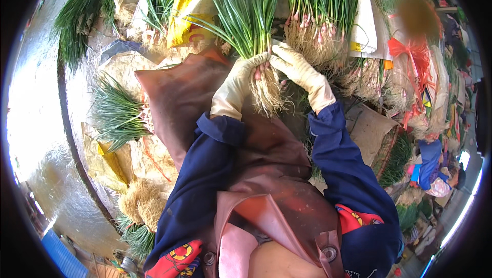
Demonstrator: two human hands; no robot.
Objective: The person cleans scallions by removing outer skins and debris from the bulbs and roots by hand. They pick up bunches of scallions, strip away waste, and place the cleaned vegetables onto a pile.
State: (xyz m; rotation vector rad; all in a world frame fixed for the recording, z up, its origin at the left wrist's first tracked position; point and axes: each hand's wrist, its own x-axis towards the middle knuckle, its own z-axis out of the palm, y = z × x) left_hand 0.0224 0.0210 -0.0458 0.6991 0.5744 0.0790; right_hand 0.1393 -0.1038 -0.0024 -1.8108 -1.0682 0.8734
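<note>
My left hand [233,86], in a pale cream glove, is closed round a bunch of spring onions [246,16]. The green leaves point up and away from me. Small pinkish bulbs and a tangle of straw-coloured roots [269,93] hang below the fist. My right hand [300,70], gloved the same way, is at the right side of the bunch, its fingers pressed together around stalks at the edge. Its fingertips are partly hidden, so how many stalks it grips is unclear. Both hands are above the brown apron [189,93] over my lap.
More spring onions [320,6] stand just beyond my hands, roots toward me. A tied bunch [118,114] lies at left on pale sacking, above a clump of roots [143,203]. Red plastic ties [412,57] hang at right, where a person in blue [429,162] is farther off.
</note>
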